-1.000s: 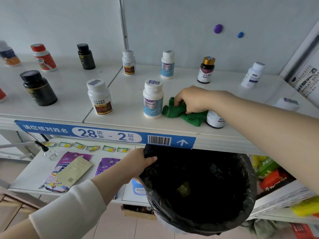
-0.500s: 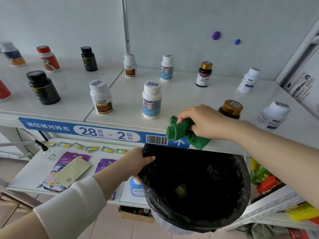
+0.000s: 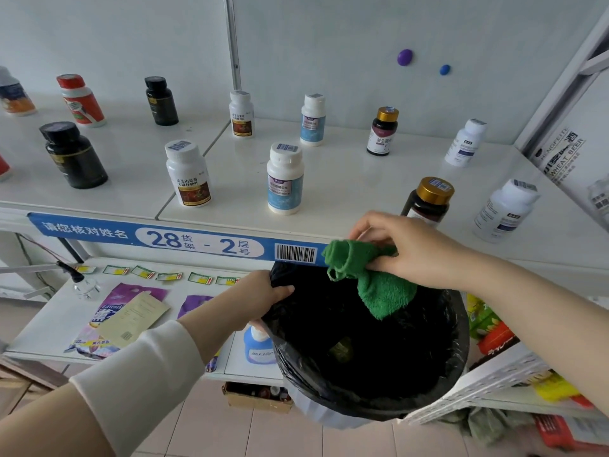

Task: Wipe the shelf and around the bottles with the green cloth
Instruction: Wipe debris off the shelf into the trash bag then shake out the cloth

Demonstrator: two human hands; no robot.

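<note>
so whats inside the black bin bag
One small yellowish scrap lies deep in the black bin bag; the rest is dark. The green cloth, held by the right hand, hides part of the opening.

The right hand [image 3: 408, 249] pinched the green cloth [image 3: 369, 275] just past the front edge of the shelf [image 3: 346, 179] — the cloth hung bunched over the mouth of the black-lined bin [image 3: 428, 384]. The left hand [image 3: 260, 296] gripped the bin's liner at its left rim, below the blue label strip [image 3: 164, 237] on the front edge. Near that edge stood a gold-capped dark bottle [image 3: 428, 201] just behind the right hand, a blue-labelled white bottle [image 3: 285, 179] and a brown-labelled white bottle [image 3: 188, 174] — all upright.
</note>
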